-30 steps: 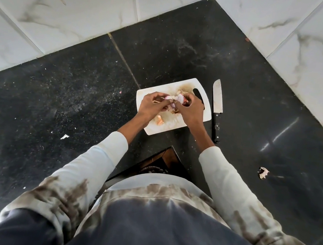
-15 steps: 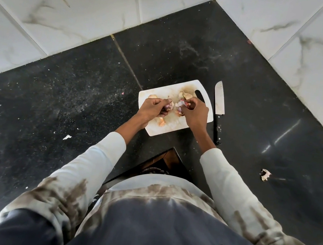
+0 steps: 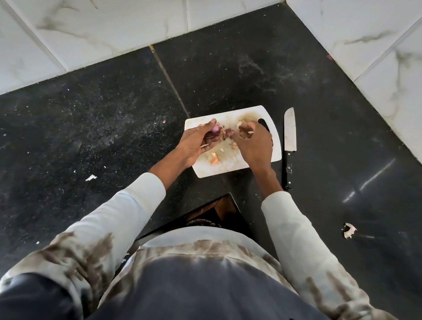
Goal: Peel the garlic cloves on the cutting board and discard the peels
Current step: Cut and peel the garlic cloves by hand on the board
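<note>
two hands (image 3: 198,142) (image 3: 253,145) over garlic cloves (image 3: 222,132)

Black speckled stone countertop (image 3: 81,122), set in a corner of white marbled wall tiles (image 3: 84,11). Directly on it: white cutting board (image 3: 230,169), near the front edge at centre; knife (image 3: 289,145) just right of the board, blade pointing away, black handle toward the person. One garlic peel scrap (image 3: 349,230) well right of the board, one small white scrap (image 3: 91,177) to the left. Fine pale specks scattered over the surface.
</note>
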